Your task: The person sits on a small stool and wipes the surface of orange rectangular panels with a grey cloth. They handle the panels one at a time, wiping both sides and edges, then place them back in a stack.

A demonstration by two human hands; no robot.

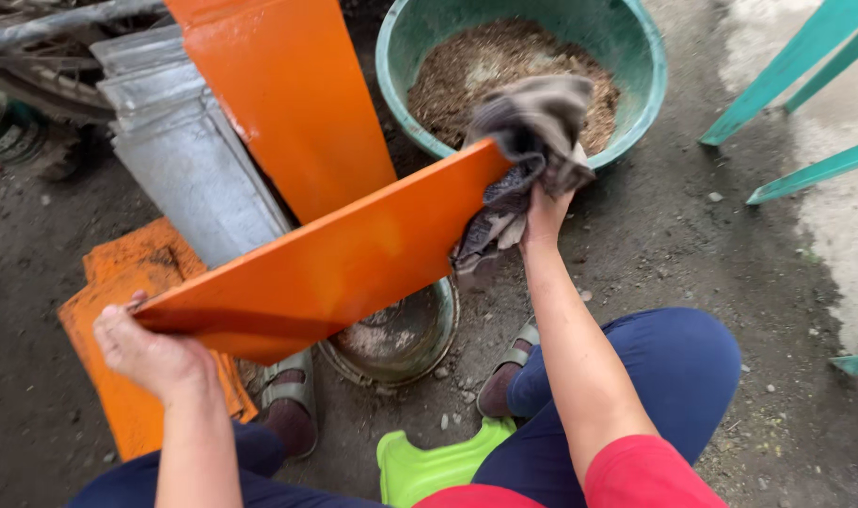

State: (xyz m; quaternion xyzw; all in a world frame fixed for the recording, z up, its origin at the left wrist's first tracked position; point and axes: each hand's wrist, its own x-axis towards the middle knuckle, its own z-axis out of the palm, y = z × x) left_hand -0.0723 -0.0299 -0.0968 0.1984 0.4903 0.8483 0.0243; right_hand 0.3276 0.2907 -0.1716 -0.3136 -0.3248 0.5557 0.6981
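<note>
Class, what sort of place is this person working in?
Probably an outdoor yard or open work area: bare dirt ground, a green basin of grainy material, and stacked grey metal sheets.

No packages, labels, signs or screens are showing anywhere in this view of the ground and the work.

Panel (325,268) above pan (401,339), basin (636,56) behind, 1 metal sheet (184,160) left, stool (429,466) between knees
</note>
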